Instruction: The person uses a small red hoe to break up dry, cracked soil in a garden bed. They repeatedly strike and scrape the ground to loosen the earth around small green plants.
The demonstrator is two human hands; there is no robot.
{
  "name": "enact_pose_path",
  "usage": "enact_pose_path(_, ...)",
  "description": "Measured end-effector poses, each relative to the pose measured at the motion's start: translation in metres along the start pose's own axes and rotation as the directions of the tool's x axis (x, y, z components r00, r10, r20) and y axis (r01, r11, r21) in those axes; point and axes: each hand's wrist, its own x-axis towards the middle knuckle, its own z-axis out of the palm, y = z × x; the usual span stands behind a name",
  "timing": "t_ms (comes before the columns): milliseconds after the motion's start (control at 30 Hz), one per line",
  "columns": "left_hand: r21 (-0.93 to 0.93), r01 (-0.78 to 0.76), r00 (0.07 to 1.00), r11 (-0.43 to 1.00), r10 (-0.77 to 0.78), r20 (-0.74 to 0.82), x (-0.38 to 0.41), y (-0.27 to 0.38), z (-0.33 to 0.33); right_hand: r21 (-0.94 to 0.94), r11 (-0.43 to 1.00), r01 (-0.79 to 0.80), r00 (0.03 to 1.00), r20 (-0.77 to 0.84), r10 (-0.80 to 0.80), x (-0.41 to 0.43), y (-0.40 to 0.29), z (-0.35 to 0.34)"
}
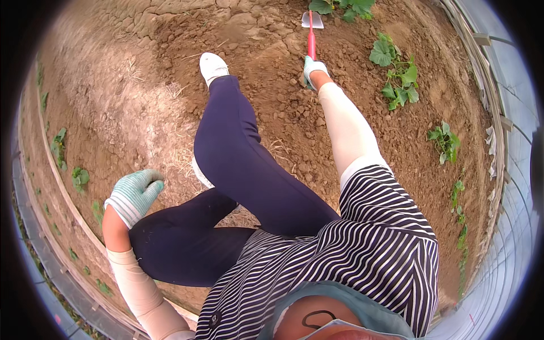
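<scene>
My right hand, in a white and green knit work glove, is wrapped around the red handle of a small hand hoe. The tool reaches away from me, and its flat pale blade lies at the soil just short of a leafy vine plant. My left hand wears a matching glove and hangs beside my bent left knee. Its fingers are loosely curled with the thumb a little apart, and nothing shows in it; the palm side is hidden.
Loose, crumbly soil surrounds my white shoe. On the right grow several vine plants, the closest a leafy one, along a plastic-sheeted greenhouse wall. Dry straw litters the paler ground, and a pale line borders seedlings at left.
</scene>
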Motion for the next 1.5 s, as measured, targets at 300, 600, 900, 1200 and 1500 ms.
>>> enact_pose_path(300, -0.027, 0.065, 0.998, 0.998, -0.065, -0.011, -0.016, 0.004, -0.003, -0.057, 0.998, 0.022, 0.987, 0.16, -0.013, -0.14, 0.101, 0.025)
enact_pose_path(600, -0.03, 0.076, 0.996, 0.997, -0.074, 0.04, -0.002, 0.01, -0.005, 0.204, 0.976, -0.073, 0.983, 0.179, 0.036, -0.078, 0.026, 0.033)
enact_pose_path(900, -0.007, 0.014, 0.999, 1.0, -0.014, 0.037, -0.002, -0.001, -0.003, -0.305, 0.938, 0.164, 0.982, 0.136, -0.128, -0.151, 0.23, 0.027)
enact_pose_path(1200, 0.046, 0.043, 0.996, 0.998, -0.046, 0.076, -0.002, 0.005, -0.003, -0.237, 0.964, 0.121, 0.989, 0.115, -0.096, -0.139, 0.201, 0.005)
enact_pose_path(1500, 0.035, 0.058, 0.998, 0.998, -0.06, 0.038, -0.004, -0.002, -0.003, 0.179, 0.978, -0.107, 0.958, 0.281, 0.053, -0.131, 0.062, 0.078)
